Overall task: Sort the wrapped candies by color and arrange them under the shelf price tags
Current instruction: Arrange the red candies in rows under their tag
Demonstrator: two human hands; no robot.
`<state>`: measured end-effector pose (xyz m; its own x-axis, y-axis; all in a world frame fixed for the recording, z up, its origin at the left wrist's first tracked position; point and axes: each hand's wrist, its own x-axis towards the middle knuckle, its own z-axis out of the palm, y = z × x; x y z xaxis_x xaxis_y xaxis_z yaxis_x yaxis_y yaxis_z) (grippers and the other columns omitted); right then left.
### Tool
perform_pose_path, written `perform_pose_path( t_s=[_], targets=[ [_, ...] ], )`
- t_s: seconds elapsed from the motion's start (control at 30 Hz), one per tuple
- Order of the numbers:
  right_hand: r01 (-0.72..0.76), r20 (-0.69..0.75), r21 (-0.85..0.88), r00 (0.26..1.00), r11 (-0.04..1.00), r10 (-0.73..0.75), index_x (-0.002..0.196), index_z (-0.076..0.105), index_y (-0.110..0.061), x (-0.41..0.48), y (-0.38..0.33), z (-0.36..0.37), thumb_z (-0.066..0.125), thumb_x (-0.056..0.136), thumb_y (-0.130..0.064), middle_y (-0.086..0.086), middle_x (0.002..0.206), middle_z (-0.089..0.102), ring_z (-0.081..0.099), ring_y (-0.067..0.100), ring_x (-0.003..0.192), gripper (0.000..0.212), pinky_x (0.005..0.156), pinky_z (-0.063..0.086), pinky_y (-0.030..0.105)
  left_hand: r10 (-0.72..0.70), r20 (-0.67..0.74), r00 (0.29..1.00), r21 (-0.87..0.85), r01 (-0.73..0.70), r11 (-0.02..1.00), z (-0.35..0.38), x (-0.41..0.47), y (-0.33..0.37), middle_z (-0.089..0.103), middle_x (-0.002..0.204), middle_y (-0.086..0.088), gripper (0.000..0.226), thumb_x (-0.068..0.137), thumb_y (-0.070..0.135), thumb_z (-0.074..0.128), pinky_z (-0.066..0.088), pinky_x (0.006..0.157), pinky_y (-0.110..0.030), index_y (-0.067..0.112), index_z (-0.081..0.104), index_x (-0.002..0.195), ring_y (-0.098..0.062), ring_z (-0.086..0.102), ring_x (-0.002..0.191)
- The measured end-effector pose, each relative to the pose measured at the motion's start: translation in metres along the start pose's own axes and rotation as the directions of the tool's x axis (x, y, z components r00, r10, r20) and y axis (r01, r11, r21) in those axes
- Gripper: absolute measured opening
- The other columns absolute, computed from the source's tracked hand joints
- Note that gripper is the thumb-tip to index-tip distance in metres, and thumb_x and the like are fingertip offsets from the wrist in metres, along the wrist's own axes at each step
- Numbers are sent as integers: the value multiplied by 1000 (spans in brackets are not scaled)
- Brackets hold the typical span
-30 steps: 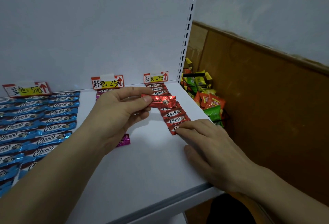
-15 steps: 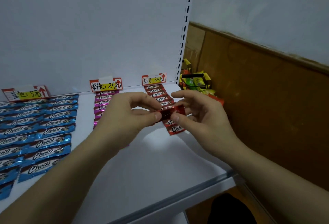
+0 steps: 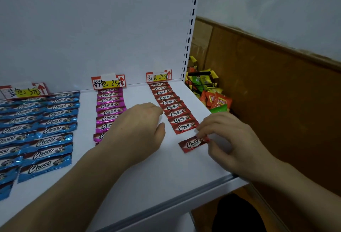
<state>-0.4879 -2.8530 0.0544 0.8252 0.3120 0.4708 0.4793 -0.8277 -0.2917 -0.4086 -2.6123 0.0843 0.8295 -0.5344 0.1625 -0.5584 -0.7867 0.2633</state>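
Head view, looking down at a white shelf point(image 3: 147, 172). Pinches the right end of a red candy point(image 3: 192, 144) between thumb and fingertips of the right hand point(image 3: 234, 139). Candy flat on the shelf, slightly tilted, just in front of the near end of the red column point(image 3: 171, 106), a strip of bare shelf between them. Column running back to the red price tag point(image 3: 159, 77).

Rests the left hand point(image 3: 136, 130) knuckles-up between the red column and the pink column point(image 3: 108, 106), covering the near pink wrappers' right ends. Fingers hidden beneath, so cannot tell whether curled on anything. Pink price tag point(image 3: 108, 83) at that row's head.

Farther left, blue candies point(image 3: 46, 121) in side-by-side columns below the blue price tag point(image 3: 24, 91). Beyond the shelf's right edge, a wire basket point(image 3: 201, 74) of green, yellow and orange snack packs point(image 3: 215, 100) against a brown panel point(image 3: 276, 102).
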Motion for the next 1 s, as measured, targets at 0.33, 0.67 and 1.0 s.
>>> perform_pose_path(
  t_s=[0.33, 0.67, 1.0],
  targets=[
    [45, 165, -59, 986, 997, -35, 120, 68, -23, -2, -7, -2, 44, 100, -28, -9, 119, 60, 55, 10, 113, 32, 88, 52, 30, -1, 47, 999, 69, -3, 998, 8, 2, -2, 55, 135, 4, 39, 102, 40, 43, 44, 104, -30, 20, 55, 134, -12, 50, 120],
    [14, 203, -84, 979, 996, 3, 129, 64, -22, -1, -9, -3, 39, 101, -32, -9, 127, 57, 50, 6, 119, 39, 91, 44, 18, 13, 69, 998, 90, -19, 996, 11, 6, -4, 52, 141, 5, 42, 102, 41, 45, 42, 106, -28, 21, 54, 139, -12, 47, 125],
    [6, 197, -94, 980, 996, 13, 128, 65, -22, -1, -10, -2, 40, 101, -31, -9, 125, 57, 51, 7, 118, 38, 88, 45, 17, 26, 67, 997, 76, -31, 997, 11, 6, -5, 51, 143, 6, 44, 102, 42, 45, 40, 108, -28, 22, 52, 140, -12, 46, 127]
  ],
)
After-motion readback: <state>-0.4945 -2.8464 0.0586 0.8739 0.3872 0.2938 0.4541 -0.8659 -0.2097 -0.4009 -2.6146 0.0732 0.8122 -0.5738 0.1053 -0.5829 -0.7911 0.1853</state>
